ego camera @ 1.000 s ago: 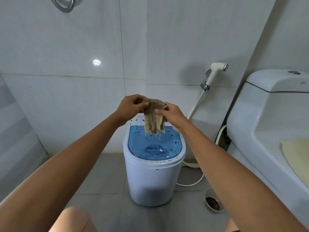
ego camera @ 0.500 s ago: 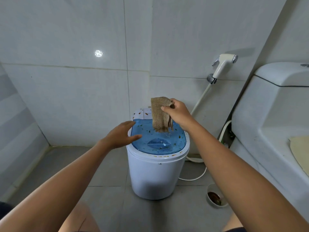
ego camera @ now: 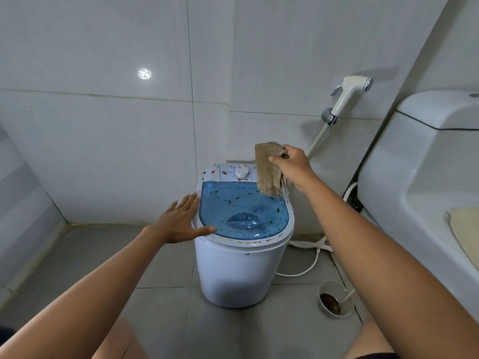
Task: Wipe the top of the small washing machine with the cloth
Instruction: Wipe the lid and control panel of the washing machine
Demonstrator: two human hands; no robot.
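The small white washing machine (ego camera: 238,270) stands on the floor by the tiled wall. Its clear blue lid (ego camera: 241,208) and white control panel with a dial (ego camera: 242,172) are speckled with brown bits. My right hand (ego camera: 291,167) pinches a tan woven cloth (ego camera: 268,169), which hangs folded above the lid's back right corner. My left hand (ego camera: 181,220) lies flat and spread on the machine's left rim, thumb touching the lid's edge.
A white toilet (ego camera: 425,161) fills the right side, with a bidet sprayer (ego camera: 348,95) on the wall beside it. A white hose (ego camera: 308,265) trails on the floor behind the machine. A round floor drain (ego camera: 334,299) sits at front right.
My left hand let go of the cloth and dropped to the machine's left rim. My right hand carried the cloth to the right, above the lid's back corner.
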